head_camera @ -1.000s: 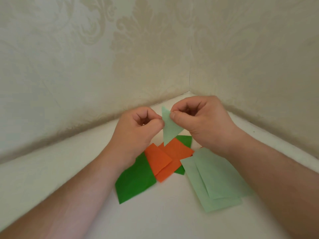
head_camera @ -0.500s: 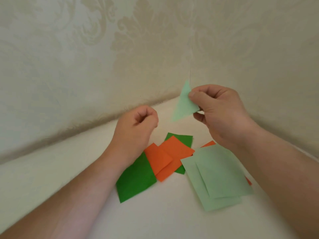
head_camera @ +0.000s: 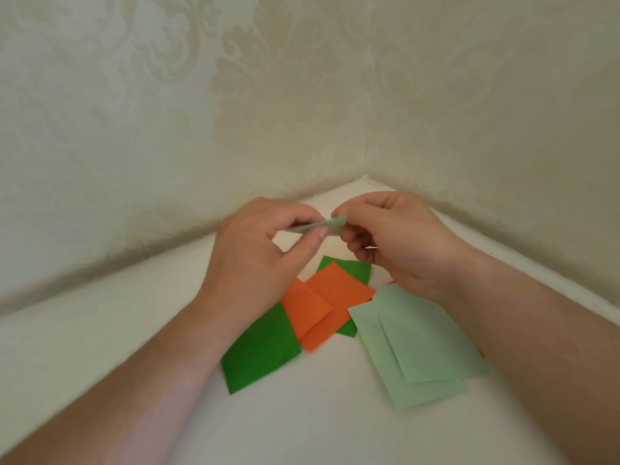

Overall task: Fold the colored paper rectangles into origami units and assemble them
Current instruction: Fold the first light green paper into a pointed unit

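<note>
Pale-green folded unit (head_camera: 317,226) is pinched between my left hand (head_camera: 265,253) and right hand (head_camera: 399,239), edge-on (creases unreadable). Folding stage; next crease needs aligned edges, with loose sheets (head_camera: 419,344) at 6 o'clock.

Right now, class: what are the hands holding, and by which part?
A small folded light-green paper piece, pinched between both hands: left hand on its left end, right hand on its right end.

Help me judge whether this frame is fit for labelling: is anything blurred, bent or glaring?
Head view: lighting soft and even, no glare; the wide lens bows the wall edges; the pale green folded piece in the grip of the left hand and right hand looks slightly smeared; the papers on the table stay sharp.
</note>
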A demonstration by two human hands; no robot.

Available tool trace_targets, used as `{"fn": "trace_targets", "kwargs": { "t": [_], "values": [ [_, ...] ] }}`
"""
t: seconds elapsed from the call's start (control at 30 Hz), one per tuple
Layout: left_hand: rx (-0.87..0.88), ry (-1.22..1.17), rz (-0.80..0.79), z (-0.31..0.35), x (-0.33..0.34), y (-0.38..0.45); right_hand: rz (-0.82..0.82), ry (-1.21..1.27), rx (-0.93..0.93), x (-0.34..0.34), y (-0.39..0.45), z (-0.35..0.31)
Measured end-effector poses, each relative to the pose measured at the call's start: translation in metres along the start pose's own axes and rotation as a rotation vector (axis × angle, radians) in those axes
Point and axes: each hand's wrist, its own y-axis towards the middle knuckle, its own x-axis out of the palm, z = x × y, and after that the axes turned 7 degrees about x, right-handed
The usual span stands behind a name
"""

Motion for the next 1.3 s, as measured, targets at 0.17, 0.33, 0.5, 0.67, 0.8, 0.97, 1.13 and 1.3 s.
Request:
{"fn": "trace_targets", "kwargs": {
  "t": [0.17,0.33,0.5,0.67,0.8,0.97,1.13,1.3],
  "values": [
    [-0.417,-0.436,0.119,-0.003,0.004,0.005,-0.066,-0.043,-0.011,-0.003,-0.001,-0.002],
    [-0.611,-0.768,0.095,-0.006,0.010,0.008,-0.054,-0.155,-0.077,-0.009,0.003,0.000],
    [-0.451,-0.404,-0.024,-0.017,0.013,0.003,0.013,-0.255,-0.068,-0.020,0.012,0.001],
    [-0.477,-0.466,-0.092,-0.020,0.009,0.004,-0.017,-0.234,-0.045,-0.025,0.014,0.003],
    [-0.468,-0.510,-0.145,-0.023,0.010,0.004,-0.135,-0.105,-0.079,-0.024,0.010,-0.001],
    [-0.480,-0.773,-0.158,-0.024,0.007,0.006,-0.324,0.030,-0.154,-0.023,0.005,-0.003],
    [-0.507,-1.066,-0.316,-0.019,0.007,0.003,-0.417,-0.035,-0.207,-0.013,0.004,0.005],
    [-0.622,-1.267,-0.320,-0.015,0.004,0.003,-0.577,0.008,-0.193,-0.017,0.002,0.007]
  ]
}}
